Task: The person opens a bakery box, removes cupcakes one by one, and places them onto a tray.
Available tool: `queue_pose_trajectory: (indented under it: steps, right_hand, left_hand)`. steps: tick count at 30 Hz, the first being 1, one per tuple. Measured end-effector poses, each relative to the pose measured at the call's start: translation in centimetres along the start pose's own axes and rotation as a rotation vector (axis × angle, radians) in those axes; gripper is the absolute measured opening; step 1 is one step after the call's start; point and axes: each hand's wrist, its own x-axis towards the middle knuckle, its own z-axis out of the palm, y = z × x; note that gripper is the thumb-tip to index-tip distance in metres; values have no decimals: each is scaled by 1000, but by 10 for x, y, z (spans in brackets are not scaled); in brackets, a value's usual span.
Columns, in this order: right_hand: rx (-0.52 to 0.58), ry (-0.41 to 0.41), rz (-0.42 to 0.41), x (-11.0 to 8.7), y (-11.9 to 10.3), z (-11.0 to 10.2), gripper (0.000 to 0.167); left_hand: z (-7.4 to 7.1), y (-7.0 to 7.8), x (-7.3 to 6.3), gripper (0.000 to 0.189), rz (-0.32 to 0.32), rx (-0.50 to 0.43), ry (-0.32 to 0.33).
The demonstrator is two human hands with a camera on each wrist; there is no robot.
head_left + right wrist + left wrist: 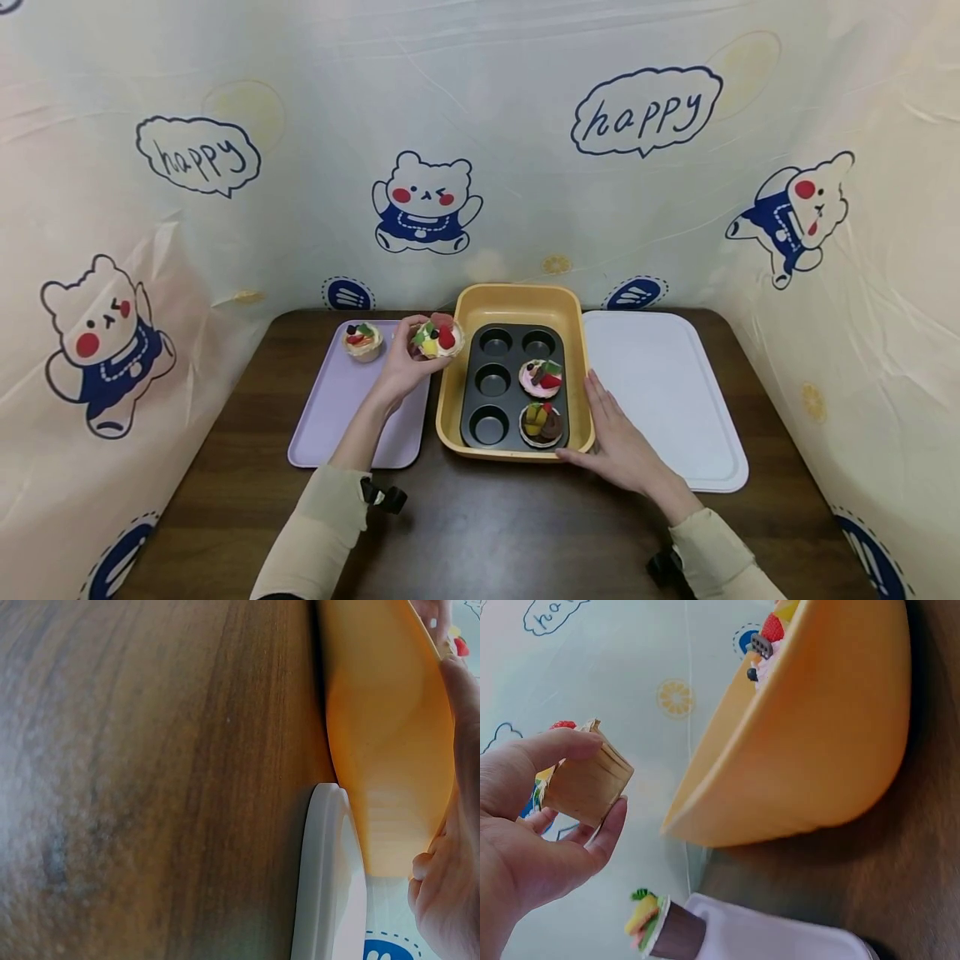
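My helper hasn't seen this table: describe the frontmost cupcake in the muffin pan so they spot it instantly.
Find the deep yellow tray in the middle; inside it lies a dark muffin pan. The cupcake sits at the pan's front right corner. Its brown topping sets it apart from the pink-topped cupcake just behind.

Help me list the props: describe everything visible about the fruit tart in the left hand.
The fruit tart has a small, round tan shell, pale filling and red, yellow and green toppings with a dark bit among them. Whether it is real, I cannot tell. The left hand holds its sides between thumb and fingers, its topping visible from above. It is in the air by the left edge of the yellow tub, not touching it.
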Motion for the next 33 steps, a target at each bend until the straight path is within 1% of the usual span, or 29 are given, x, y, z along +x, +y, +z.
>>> queue_pose_trajectory:
  steps: [7,11,17,25,33]
  right_hand:
    - [4,-1,4,0,0,0,136]
    - [5,-3,7,0,0,1,136]
    - [4,-5,11,0,0,0,136]
    - [8,-4,15,0,0,0,136]
    - [1,-4,14,0,0,2,136]
  left_hand:
    - [-12,-11,-9,81,-33,15,50]
    - [-18,-19,-13,82,-46,14,78]
    - [-24,-29,-19,80,-45,6,116]
    - [-30,-45,-21,80,-72,18,136]
    - [-33,-61,-22,78,-83,73,161]
